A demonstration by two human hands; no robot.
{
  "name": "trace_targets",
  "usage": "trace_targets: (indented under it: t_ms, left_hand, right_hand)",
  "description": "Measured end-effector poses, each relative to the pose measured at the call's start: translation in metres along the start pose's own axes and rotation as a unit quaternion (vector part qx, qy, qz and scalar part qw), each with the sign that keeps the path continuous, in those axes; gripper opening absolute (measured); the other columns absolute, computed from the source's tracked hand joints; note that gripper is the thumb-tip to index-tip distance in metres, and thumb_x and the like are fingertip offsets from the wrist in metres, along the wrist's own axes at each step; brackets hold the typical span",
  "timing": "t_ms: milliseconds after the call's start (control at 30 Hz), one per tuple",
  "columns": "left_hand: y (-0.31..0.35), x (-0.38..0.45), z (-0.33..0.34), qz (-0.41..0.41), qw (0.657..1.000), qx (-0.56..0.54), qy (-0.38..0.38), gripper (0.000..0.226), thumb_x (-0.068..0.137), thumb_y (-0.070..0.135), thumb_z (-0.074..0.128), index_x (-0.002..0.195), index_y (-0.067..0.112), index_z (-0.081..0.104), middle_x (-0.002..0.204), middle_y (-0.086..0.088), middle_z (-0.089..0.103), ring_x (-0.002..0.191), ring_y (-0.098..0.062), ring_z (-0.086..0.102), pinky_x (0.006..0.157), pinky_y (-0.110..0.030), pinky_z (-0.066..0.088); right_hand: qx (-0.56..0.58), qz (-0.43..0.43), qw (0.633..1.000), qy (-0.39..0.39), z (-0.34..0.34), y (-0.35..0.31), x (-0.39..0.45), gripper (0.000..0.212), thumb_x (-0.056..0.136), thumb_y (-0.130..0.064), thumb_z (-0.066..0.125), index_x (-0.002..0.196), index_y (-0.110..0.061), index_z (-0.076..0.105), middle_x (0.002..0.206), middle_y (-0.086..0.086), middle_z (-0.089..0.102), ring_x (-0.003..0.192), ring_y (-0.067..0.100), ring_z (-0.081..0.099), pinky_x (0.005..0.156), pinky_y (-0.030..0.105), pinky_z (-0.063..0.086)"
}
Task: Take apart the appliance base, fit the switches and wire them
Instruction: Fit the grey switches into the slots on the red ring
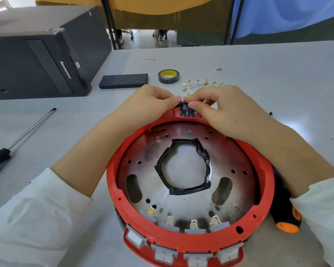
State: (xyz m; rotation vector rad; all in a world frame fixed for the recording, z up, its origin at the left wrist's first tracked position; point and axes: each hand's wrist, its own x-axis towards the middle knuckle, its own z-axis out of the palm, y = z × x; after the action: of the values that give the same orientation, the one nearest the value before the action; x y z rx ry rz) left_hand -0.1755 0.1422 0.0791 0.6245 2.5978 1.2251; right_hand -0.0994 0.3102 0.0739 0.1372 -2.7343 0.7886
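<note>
A round red appliance base [266,170] lies upside down on the table, its metal plate [229,155] showing a centre hole edged with black tape. A small black switch [186,110] with metal pins sits in the far rim. My left hand [152,99] pinches it from the left and my right hand [226,106] pinches it from the right. Several grey switches [195,231] with brass terminals line the near rim. A bundle of white wires [202,83] with brass connectors lies just beyond my hands.
A roll of black tape [168,76] and a flat black box [123,81] lie at the back. A long screwdriver [25,133] rests at the left. An orange-and-black screwdriver handle [285,214] lies under my right forearm. A black computer case [37,54] stands far left.
</note>
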Motion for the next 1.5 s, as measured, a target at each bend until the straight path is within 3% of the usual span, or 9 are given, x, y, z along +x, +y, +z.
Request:
trace_targets:
  t_ms: [167,233,333,800,967,1133,1233,1333,1500]
  left_hand:
    - [0.003,-0.002,0.002,0.025,1.000,0.013,-0.005,0.030,0.096,0.037,0.056,0.093,0.014,0.075,0.049,0.006,0.045,0.047,-0.002,0.035,0.045,-0.013,0.029]
    - [0.003,-0.003,0.002,0.039,0.999,0.005,-0.019,0.024,0.096,0.035,0.056,0.094,0.020,0.075,0.070,-0.005,0.068,0.062,-0.002,0.047,0.054,-0.011,0.035]
    - [0.003,-0.003,0.000,0.043,0.999,0.002,-0.024,0.018,0.095,0.034,0.058,0.088,0.028,0.074,0.104,-0.019,0.069,0.081,-0.011,0.052,0.072,-0.023,0.039]
    - [0.001,-0.002,0.001,0.070,0.997,0.015,-0.004,0.019,0.091,0.032,0.064,0.073,0.035,0.070,0.087,-0.010,0.073,0.067,-0.006,0.051,0.057,-0.015,0.037]
    - [-0.001,-0.001,0.003,0.084,0.996,0.031,0.003,0.015,0.092,0.031,0.063,0.081,0.029,0.073,0.082,-0.002,0.074,0.070,-0.005,0.056,0.062,-0.016,0.042]
    - [-0.003,-0.001,0.009,0.120,0.987,0.106,0.017,0.019,0.095,0.035,0.056,0.080,0.029,0.066,0.061,0.020,0.056,0.056,0.015,0.050,0.053,-0.005,0.033]
    - [-0.001,-0.003,0.008,0.149,0.981,0.122,0.007,0.021,0.095,0.040,0.054,0.083,0.027,0.066,0.067,0.021,0.058,0.063,0.012,0.053,0.059,-0.006,0.037]
    - [0.008,-0.003,0.005,0.177,0.973,0.149,-0.019,0.022,0.097,0.036,0.053,0.097,0.020,0.068,0.082,0.015,0.064,0.081,-0.002,0.060,0.073,-0.015,0.044]
    - [0.020,-0.008,0.000,0.145,0.968,0.189,-0.075,0.030,0.099,0.037,0.048,0.124,0.021,0.057,0.124,0.003,0.063,0.112,-0.013,0.058,0.092,-0.023,0.043]
  right_hand:
    - [-0.023,0.002,1.000,0.004,0.000,0.000,-0.001,0.017,0.092,-0.040,0.051,0.099,-0.041,0.067,0.074,-0.025,0.054,0.081,0.005,0.053,0.068,0.030,0.040]
    - [-0.026,0.002,1.000,-0.001,0.000,-0.001,-0.002,0.016,0.090,-0.044,0.052,0.097,-0.043,0.066,0.075,-0.025,0.056,0.084,0.006,0.055,0.070,0.030,0.042]
    - [-0.032,0.001,0.999,0.000,0.000,-0.002,-0.003,0.019,0.087,-0.048,0.055,0.103,-0.047,0.065,0.078,-0.024,0.054,0.086,0.005,0.052,0.070,0.030,0.039]
    - [-0.036,0.019,0.999,-0.017,-0.002,-0.006,0.005,0.015,0.086,-0.040,0.062,0.099,-0.038,0.069,0.090,-0.010,0.067,0.091,0.015,0.060,0.081,0.039,0.049]
    - [-0.035,0.013,0.999,0.002,0.003,-0.004,0.002,0.012,0.087,-0.039,0.060,0.096,-0.039,0.067,0.102,-0.011,0.068,0.101,0.014,0.059,0.086,0.041,0.047]
    - [0.107,0.030,0.993,-0.042,0.002,-0.001,0.004,0.010,0.089,-0.028,0.063,0.088,-0.038,0.064,0.084,-0.016,0.065,0.068,-0.008,0.057,0.067,0.014,0.041]
    - [0.110,0.035,0.992,-0.046,-0.002,-0.001,0.004,0.010,0.089,-0.026,0.062,0.085,-0.034,0.065,0.082,-0.013,0.065,0.062,-0.010,0.055,0.062,0.007,0.038]
    - [0.078,0.060,0.994,-0.053,-0.007,0.000,0.004,0.005,0.087,-0.029,0.064,0.090,-0.030,0.068,0.088,-0.009,0.067,0.082,0.006,0.062,0.079,0.026,0.048]
    - [-0.031,0.079,0.996,-0.038,-0.009,-0.007,-0.002,0.007,0.089,-0.040,0.058,0.092,-0.035,0.059,0.092,-0.011,0.062,0.086,0.017,0.058,0.081,0.038,0.048]
